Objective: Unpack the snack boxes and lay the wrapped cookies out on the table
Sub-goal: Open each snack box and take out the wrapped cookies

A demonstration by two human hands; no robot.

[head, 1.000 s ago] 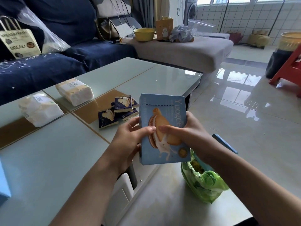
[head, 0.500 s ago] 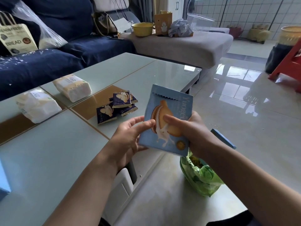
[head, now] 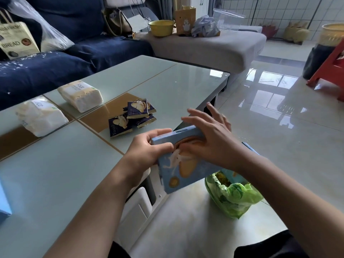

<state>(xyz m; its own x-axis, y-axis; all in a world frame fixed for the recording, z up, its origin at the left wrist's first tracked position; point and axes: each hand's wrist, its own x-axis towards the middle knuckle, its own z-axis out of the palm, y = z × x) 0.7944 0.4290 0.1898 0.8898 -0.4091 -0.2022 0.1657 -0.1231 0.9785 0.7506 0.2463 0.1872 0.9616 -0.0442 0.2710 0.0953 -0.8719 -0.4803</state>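
- Pale green glass covers the tabletop [head: 55,174], crossed by tan strips, with a glossy tiled floor [head: 279,146] off to the right.
- Left hand [head: 147,153] grips the near left corner of a blue snack box [head: 178,175], its fingers curled over the box's top edge and the thumb on the printed face.
- Right hand [head: 208,140] lies flat on the upper part of that box, palm down; its fingers are straight and spread apart, reaching past the far edge and holding nothing.
- The box is held tilted in the air just past the tabletop's near right edge, above a green plastic bag [head: 232,196] on the floor.
- A small heap of dark blue wrapped cookies [head: 132,116] rests on the tabletop just beyond the left hand, near a tan strip.
- Two white tissue packs [head: 80,95] lie farther left on the tabletop, well apart from the cookies.
- Behind the tabletop stands a dark blue sofa [head: 74,58] with a paper bread bag [head: 16,41] on it.
- A grey cushioned seat [head: 214,47] carries a yellow bowl [head: 161,27].
- A red stool [head: 329,71] shows at the right edge.
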